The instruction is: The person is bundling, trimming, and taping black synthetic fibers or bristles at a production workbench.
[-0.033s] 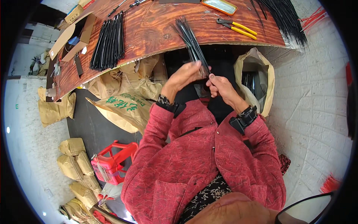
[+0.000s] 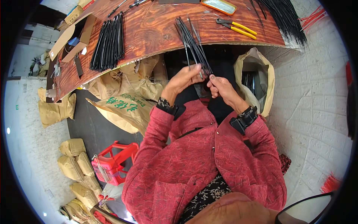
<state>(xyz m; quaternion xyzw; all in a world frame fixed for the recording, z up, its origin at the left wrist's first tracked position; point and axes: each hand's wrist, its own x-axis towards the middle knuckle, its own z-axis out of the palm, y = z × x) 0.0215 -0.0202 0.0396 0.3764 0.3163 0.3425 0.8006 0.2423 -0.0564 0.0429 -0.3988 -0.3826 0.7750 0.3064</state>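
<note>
In front of my lap, just below the table edge, I hold a bundle of long thin black strips (image 2: 195, 48) that tilts up and to the left over the tabletop. My right hand (image 2: 220, 86) pinches its lower end between thumb and fingers. Close beside it, my left hand (image 2: 186, 77) is closed around some strips at the bundle's left side. A few strips stand apart from the rest at the top. A larger bundle of black strips (image 2: 108, 43) lies on the wooden table (image 2: 149, 31) to the left.
Yellow-handled pincers (image 2: 238, 28) and an orange-rimmed tray (image 2: 220, 6) lie on the table's right part. More black strips (image 2: 287, 20) hang over its right corner. An open paper sack (image 2: 270, 74) stands right of my legs, brown sacks (image 2: 126, 108) left, beside a red stool (image 2: 115, 160).
The bundle's strips have spread apart, with a few now separated from the main bunch. Both hands stay in nearly the same place.
</note>
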